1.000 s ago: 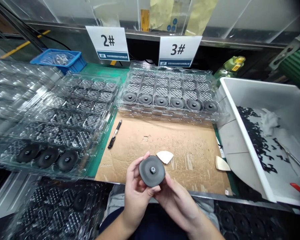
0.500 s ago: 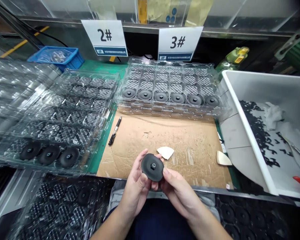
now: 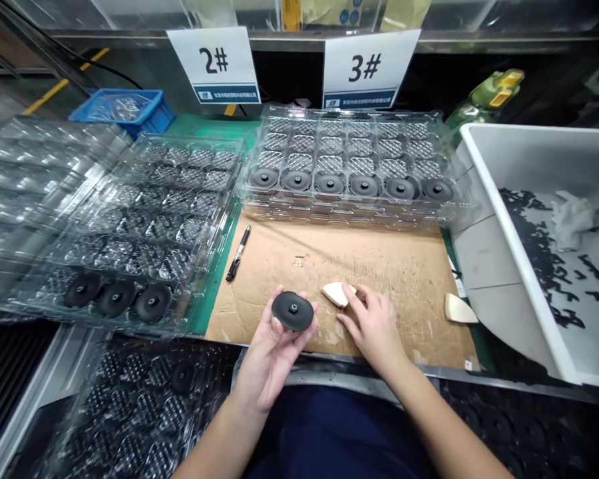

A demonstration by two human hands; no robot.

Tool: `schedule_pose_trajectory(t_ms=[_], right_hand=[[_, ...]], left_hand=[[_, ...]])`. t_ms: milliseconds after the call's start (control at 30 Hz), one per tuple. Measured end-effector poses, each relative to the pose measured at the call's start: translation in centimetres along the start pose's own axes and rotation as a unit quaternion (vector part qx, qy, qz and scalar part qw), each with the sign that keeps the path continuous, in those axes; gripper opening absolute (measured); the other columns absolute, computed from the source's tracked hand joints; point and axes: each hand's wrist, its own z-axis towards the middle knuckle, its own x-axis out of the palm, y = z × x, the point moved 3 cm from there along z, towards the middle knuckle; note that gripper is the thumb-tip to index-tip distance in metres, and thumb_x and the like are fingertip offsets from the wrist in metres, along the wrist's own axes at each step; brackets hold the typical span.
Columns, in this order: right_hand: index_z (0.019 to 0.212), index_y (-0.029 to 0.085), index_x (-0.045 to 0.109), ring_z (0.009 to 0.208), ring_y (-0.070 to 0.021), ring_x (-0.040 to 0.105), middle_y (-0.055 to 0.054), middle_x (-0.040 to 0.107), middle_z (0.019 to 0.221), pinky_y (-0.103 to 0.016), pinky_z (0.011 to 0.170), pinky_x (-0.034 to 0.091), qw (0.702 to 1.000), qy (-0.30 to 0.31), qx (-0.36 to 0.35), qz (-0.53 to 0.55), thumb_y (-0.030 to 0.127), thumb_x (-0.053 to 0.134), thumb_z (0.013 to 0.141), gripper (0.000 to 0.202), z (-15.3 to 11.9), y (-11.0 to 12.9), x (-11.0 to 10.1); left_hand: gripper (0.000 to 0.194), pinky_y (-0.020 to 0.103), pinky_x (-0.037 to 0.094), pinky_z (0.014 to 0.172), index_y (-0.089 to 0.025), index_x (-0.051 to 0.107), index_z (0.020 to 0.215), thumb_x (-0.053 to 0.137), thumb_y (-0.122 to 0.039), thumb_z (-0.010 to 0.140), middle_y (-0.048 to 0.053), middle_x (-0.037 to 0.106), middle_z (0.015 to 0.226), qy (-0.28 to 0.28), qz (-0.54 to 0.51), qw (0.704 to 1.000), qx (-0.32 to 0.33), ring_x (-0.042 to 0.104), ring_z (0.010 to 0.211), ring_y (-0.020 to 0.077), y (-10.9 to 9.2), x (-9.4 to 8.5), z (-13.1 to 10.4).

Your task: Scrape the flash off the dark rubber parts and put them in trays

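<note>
My left hand (image 3: 274,346) holds a round black part (image 3: 293,311) with a small raised hub facing up, its fingers wrapped beneath and around the rim. To the right, my right hand (image 3: 372,322) reaches over a white wedge-shaped piece (image 3: 335,293) lying on the cardboard (image 3: 274,253). Its index finger touches the wedge's right end, while the thumb is apart, below it. A clear tray (image 3: 349,146) behind the cardboard carries a front row of similar black parts.
Left of the cardboard are a pen (image 3: 238,253), another clear tray (image 3: 180,199) with black parts, and a blue basket (image 3: 154,120). At right stand a second white wedge (image 3: 460,309) and a white bin (image 3: 516,239) of small black pieces. A green bottle (image 3: 494,93) is behind.
My right hand has let go of the black part and moved right to the white wedge. My left hand keeps the part, now tilted flatter. The camera view has shifted slightly.
</note>
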Motion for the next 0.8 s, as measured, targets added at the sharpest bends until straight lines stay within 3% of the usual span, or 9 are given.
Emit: schedule_pose_trajectory(t_ms=[133,267,367,533,600,700,800], right_hand=[[0.114,0.017,0.059,0.102,-0.0326,0.045,-0.017,0.052,0.114,-0.051,0.090,0.033,0.999,0.001,-0.019,-0.035,0.029,0.051,0.082,0.035,2.0,-0.4,1.0],[0.109,0.018,0.060,0.093,-0.0259,0.053,-0.012,0.059,0.101,-0.042,0.084,0.040,0.999,0.003,-0.034,-0.013,0.028,0.042,0.088,0.029,3.2,0.7,0.6],[0.119,0.023,0.053,0.091,-0.0213,0.057,-0.008,0.061,0.108,-0.036,0.080,0.044,0.998,0.027,-0.050,0.029,0.027,0.041,0.089,0.033,1.7,1.7,0.8],[0.108,0.026,0.062,0.087,-0.0209,0.061,-0.005,0.068,0.096,-0.035,0.078,0.047,0.989,0.104,-0.061,0.081,0.024,0.046,0.086,0.027,-1.0,2.7,1.1],[0.108,0.026,0.061,0.087,-0.0203,0.061,-0.004,0.066,0.100,-0.034,0.077,0.047,0.990,0.093,-0.045,0.093,0.025,0.047,0.087,0.026,-0.8,4.0,-0.2],[0.115,0.029,0.055,0.089,-0.0176,0.059,-0.002,0.062,0.110,-0.031,0.077,0.046,0.990,0.041,-0.052,0.125,0.025,0.047,0.088,0.029,-0.2,7.8,-2.8],[0.122,0.027,0.050,0.093,-0.0176,0.057,-0.004,0.062,0.107,-0.031,0.080,0.044,0.974,0.076,-0.158,0.141,0.019,0.043,0.089,0.034,-0.3,12.0,-4.2]], left_hand=[[0.054,0.040,0.034,0.104,-0.031,0.031,0.134,0.051,-0.037,0.085,0.008,0.054,0.128,0.009,-0.022,1.000,-0.005,0.047,0.120,0.0250,0.2,0.0,0.1],[0.053,0.038,0.036,0.103,-0.031,0.033,0.134,0.049,-0.042,0.084,0.008,0.057,0.124,0.002,-0.031,0.999,-0.013,0.050,0.117,0.0241,0.3,0.2,0.1],[0.055,0.038,0.036,0.103,-0.031,0.035,0.133,0.052,-0.043,0.082,0.009,0.057,0.124,-0.008,-0.021,1.000,-0.019,0.051,0.116,0.0237,0.2,0.2,-0.1],[0.058,0.036,0.037,0.103,-0.028,0.042,0.130,0.060,-0.042,0.077,0.008,0.057,0.125,-0.014,0.000,1.000,-0.028,0.051,0.117,0.0235,0.1,0.3,0.1],[0.057,0.038,0.038,0.102,-0.027,0.045,0.127,0.063,-0.041,0.074,0.007,0.056,0.125,-0.005,0.007,1.000,-0.028,0.051,0.116,0.0243,0.3,0.7,0.3],[0.057,0.036,0.042,0.099,-0.025,0.050,0.123,0.067,-0.040,0.071,0.007,0.057,0.123,0.014,0.033,0.999,-0.012,0.053,0.114,0.0247,0.7,1.5,0.3],[0.050,0.030,0.047,0.092,-0.022,0.055,0.118,0.067,-0.038,0.072,0.007,0.062,0.117,0.022,0.071,0.997,-0.035,0.056,0.110,0.0235,1.2,2.0,-0.1]])
